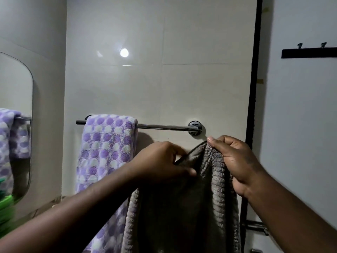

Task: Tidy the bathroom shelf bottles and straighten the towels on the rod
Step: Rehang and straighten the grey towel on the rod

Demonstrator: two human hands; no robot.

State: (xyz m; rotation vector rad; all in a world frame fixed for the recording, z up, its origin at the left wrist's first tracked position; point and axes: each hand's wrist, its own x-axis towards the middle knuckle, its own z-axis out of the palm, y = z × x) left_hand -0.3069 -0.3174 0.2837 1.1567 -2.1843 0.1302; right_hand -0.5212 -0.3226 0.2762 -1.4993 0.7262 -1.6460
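A chrome towel rod (164, 127) runs across the tiled wall. A purple-and-white dotted towel (107, 147) hangs over its left end. Below the rod's bare right half I hold up a grey ribbed towel (182, 212), off the rod. My left hand (160, 159) pinches its top edge on the left. My right hand (235, 159) grips the top corner just under the rod's right wall mount (195, 127). The rest of the grey towel hangs down between my forearms.
A mirror (16, 114) on the left wall reflects the dotted towel, with something green (5, 207) below it. A dark door frame (252, 106) stands right of the tiles. A black hook rail (308, 52) is on the right wall; metal fittings (257, 225) sit low right.
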